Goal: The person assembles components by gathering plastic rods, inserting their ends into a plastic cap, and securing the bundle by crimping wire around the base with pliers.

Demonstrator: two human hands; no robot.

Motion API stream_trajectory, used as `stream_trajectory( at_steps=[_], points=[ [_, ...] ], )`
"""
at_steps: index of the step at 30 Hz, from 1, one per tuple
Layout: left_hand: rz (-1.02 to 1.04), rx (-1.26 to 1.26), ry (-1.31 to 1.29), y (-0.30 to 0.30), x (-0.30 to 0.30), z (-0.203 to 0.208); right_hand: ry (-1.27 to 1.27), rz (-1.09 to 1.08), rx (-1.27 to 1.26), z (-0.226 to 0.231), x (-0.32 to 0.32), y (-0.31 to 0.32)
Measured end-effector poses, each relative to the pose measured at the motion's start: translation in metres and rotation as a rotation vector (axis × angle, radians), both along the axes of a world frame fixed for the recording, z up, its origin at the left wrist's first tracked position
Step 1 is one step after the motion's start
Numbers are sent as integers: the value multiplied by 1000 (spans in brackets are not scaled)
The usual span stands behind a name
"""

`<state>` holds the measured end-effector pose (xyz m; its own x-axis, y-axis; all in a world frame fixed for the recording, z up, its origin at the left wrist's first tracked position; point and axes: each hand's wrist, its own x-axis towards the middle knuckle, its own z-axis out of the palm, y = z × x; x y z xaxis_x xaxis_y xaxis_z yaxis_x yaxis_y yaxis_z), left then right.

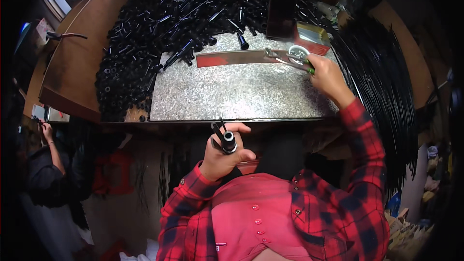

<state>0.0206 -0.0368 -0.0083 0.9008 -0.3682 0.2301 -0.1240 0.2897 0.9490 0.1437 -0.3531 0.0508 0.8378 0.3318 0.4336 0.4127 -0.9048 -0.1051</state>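
My left hand (pixel 223 157), just in front of the table edge, is closed round several black tubular pieces (pixel 228 141); one shows its round open end with a pale ring. Over the right part of the grey metal plate (pixel 232 92), my right hand (pixel 328 75) grips a metal plier-like tool (pixel 287 61) with green on its handle. Its head lies over the right end of a flat red-and-grey bar (pixel 227 58). Just beyond the tool stands a small white round cup (pixel 298 50) with small shiny bits in it. A single black tube (pixel 242 42) lies beyond the bar.
A large heap of black tubes (pixel 169 14) covers the far and left tabletop, inside a brown side board (pixel 77 63). At the back right are a dark phone (pixel 281 13) and a red-and-yellow box (pixel 313 41). Long thin black rods (pixel 377 87) line the right. Another person's hand (pixel 47 131) shows far left.
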Motion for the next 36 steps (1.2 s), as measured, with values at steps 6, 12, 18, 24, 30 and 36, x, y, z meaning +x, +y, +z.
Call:
stream_trajectory(
  at_steps=[6,12,18,24,30,36],
  points=[
    [-132,57,-42,2,-11,18,153,-142,-158,-2,48,-7],
    [-133,53,-40,3,-15,27,239,-134,-212,-12,70,-2],
    [-120,82,-47,3,-14,22,254,-154,-178,-11,69,2],
    [-86,78,-41,3,-13,23,203,-172,27,-3,53,6],
    [19,-28,-12,-2,-1,12,439,181,881,9,-23,67],
    [43,-169,-10,-10,1,11,476,601,933,-11,-104,130]
  ],
)
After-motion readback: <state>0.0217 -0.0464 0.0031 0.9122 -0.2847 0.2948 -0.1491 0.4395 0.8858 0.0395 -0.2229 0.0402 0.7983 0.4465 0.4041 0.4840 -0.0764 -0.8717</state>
